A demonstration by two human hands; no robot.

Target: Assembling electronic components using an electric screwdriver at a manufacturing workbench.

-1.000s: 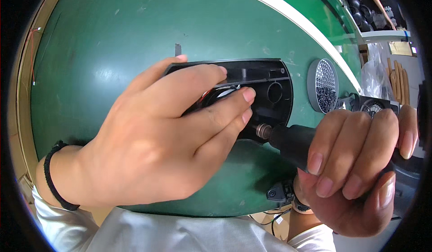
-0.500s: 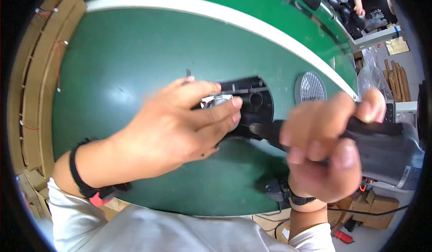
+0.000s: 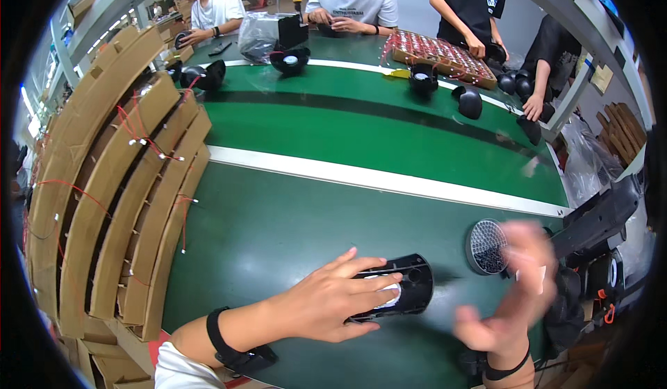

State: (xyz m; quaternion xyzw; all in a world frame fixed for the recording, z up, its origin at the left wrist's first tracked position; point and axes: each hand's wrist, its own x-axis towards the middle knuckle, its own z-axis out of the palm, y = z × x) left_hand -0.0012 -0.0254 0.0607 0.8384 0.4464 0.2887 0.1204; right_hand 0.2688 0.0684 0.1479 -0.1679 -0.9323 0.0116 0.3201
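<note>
A black plastic housing [image 3: 417, 293] lies on the dark green table, a white part [image 3: 390, 293] set in its middle. My left hand [image 3: 332, 295] grips it from the left, fingers across the top and thumb along the near edge. To the right, my right hand [image 3: 511, 292] is smeared by motion, its thumb well apart from the fingers. I see no tool in it. Just beside its fingers stands a round grey dish [image 3: 486, 246] with small dark pieces inside.
Cardboard trays [image 3: 132, 208] with red wires stand stacked at the left. A white rail [image 3: 361, 176] borders a green belt [image 3: 333, 128] carrying black shells [image 3: 469, 102]. Several people work across it, near a tray of wired parts [image 3: 445, 55]. Dark equipment [image 3: 597, 215] stands at the right edge.
My view has tilted up, showing the belt and the people beyond. My right hand has let go of the dark power screwdriver and moved near the dish. My left hand stays on the housing.
</note>
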